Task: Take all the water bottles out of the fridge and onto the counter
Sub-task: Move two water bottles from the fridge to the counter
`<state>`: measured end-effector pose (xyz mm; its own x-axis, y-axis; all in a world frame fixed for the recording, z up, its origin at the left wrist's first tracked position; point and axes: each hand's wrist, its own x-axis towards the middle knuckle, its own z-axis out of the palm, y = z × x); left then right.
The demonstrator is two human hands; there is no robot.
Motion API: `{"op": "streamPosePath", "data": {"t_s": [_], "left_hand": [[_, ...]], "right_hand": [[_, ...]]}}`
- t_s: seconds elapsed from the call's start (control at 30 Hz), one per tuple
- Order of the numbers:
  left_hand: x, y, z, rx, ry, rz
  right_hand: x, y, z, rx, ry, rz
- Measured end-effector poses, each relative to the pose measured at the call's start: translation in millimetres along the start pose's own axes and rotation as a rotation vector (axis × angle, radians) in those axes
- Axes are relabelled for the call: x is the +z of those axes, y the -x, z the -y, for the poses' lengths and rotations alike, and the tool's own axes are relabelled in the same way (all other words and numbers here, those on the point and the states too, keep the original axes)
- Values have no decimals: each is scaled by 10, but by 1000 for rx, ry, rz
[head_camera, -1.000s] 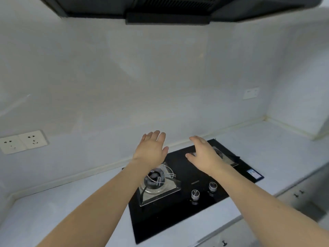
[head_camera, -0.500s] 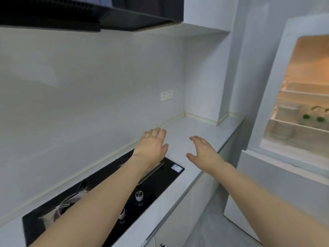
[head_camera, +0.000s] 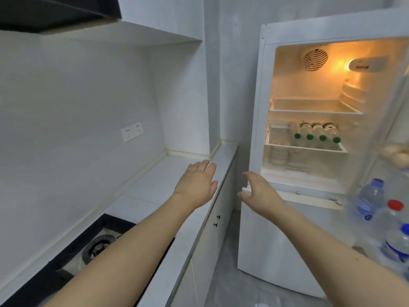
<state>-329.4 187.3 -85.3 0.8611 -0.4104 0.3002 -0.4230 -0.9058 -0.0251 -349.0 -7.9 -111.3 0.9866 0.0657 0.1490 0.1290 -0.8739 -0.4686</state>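
Observation:
The white fridge [head_camera: 256, 120] stands open at the right, lit inside. Several green-capped water bottles [head_camera: 315, 132] lie side by side on its middle shelf. More bottles stand in the door rack at the far right: one with a blue cap [head_camera: 370, 198], one with a red cap [head_camera: 394, 214] and another blue-capped one [head_camera: 398, 244]. My left hand [head_camera: 195, 183] hovers open above the white counter [head_camera: 159, 180]. My right hand [head_camera: 257, 191] is held out empty, fingers relaxed, in front of the fridge's lower left edge.
A black gas hob [head_camera: 88, 247] is set into the counter at lower left, under a dark range hood [head_camera: 55, 12]. A wall socket [head_camera: 132, 131] sits above the counter. Eggs [head_camera: 396, 155] rest in the fridge door. Stacked round containers [head_camera: 278, 152] sit below the bottle shelf.
My view has swung right, from the hob to the open fridge. Both hands stay stretched out and empty, now over the counter's end and before the fridge.

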Motion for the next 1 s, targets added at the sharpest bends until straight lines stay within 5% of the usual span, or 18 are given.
{"op": "streamPosePath", "data": {"t_s": [0.5,1.0], "left_hand": [[551,-2156,105,179,129,-35],[1212,-3388,-679,369,262,-8]], "right_hand": [[-283,-1558,-799,216,-6,-174],[-593,-2229,-2004,351,-13,-254]]}}
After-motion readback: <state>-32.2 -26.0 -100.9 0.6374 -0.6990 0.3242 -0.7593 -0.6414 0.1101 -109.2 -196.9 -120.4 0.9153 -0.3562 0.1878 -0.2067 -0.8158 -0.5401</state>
